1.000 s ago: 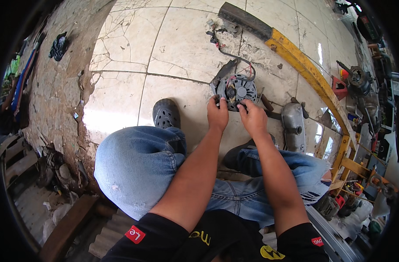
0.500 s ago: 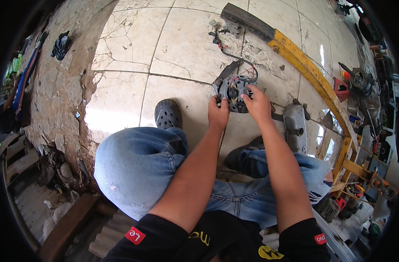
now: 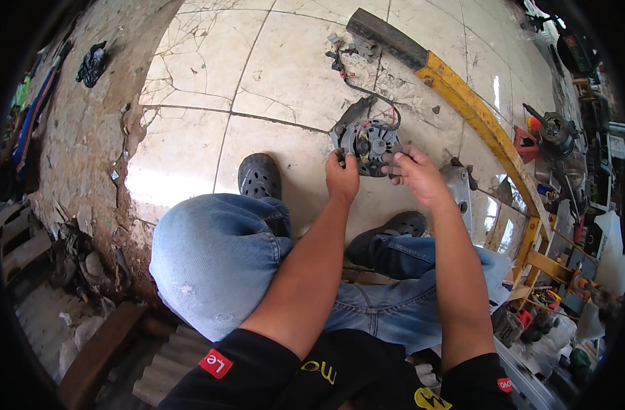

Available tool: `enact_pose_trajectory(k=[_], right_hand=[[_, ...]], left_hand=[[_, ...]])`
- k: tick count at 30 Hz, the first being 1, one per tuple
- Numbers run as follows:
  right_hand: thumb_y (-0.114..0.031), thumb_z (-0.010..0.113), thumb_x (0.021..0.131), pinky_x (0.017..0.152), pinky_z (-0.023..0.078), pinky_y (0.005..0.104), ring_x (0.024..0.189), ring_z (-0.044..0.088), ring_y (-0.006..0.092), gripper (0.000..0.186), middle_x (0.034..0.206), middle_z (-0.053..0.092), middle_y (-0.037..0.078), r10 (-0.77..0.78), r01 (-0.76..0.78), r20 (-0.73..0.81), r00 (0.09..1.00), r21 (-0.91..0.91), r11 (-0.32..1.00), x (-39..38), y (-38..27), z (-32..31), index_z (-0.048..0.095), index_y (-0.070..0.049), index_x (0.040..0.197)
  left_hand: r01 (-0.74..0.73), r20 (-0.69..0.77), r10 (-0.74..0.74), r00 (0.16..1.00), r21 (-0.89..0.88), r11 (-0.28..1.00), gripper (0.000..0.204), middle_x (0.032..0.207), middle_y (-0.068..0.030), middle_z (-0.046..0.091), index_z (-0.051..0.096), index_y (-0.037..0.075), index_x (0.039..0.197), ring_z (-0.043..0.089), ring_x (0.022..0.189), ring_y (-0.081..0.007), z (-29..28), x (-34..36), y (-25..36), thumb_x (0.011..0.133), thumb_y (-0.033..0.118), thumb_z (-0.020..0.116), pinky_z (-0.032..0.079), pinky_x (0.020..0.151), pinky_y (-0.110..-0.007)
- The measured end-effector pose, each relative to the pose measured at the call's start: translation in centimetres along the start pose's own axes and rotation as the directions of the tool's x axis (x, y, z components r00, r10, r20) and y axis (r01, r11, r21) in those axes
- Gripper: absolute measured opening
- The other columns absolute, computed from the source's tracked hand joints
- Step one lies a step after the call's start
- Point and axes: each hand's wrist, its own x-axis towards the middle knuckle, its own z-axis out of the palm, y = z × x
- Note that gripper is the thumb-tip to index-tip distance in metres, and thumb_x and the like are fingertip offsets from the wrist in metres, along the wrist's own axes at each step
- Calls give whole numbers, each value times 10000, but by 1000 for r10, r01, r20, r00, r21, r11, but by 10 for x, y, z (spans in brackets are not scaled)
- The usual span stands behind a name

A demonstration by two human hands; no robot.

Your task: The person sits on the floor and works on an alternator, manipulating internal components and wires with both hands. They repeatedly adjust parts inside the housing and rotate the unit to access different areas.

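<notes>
A round grey electric motor (image 3: 370,139) with wound coils and red and black wires rests on the cracked tile floor (image 3: 271,75) in front of my knees. My left hand (image 3: 342,178) grips its near left rim with curled fingers. My right hand (image 3: 415,174) holds its right side, thumb and fingers pinching at the housing. A black cable (image 3: 367,92) runs from the motor toward the far side.
A yellow and dark metal beam (image 3: 463,102) lies diagonally beyond the motor. A silver metal casing (image 3: 459,191) sits by my right hand. Tools and machine parts (image 3: 555,133) crowd the right edge. A crumbling wall base (image 3: 87,164) and wooden planks (image 3: 25,246) lie left.
Both hands have shifted slightly on the motor: the right hand moved from over its top to its right side, and the motor's face now shows more fully.
</notes>
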Motion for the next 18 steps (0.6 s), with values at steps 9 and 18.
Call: enact_pose_trajectory(k=[9,18], right_hand=[[-132,700,859,807,524,396,910,671,342,189,986,698,153,-598,325,-163,784,-714,621,-3,49,37,721,-65,1034],[-51,695,842,812,525,405,917,654,367,164,993,669,163,-759,361,-54,649,-856,369,9,72,44,660,-18,999]], left_hand=[[-14,3,14,1000,-57,998,462,1197,-234,599,578,-22,1231,590,1114,-365,0,2,-3,927,326,598,454,981,-431],[-5,1,5,1000,-18,1000,469,1195,-237,608,579,-42,1226,601,1113,-362,-4,-3,6,929,321,597,461,977,-426]])
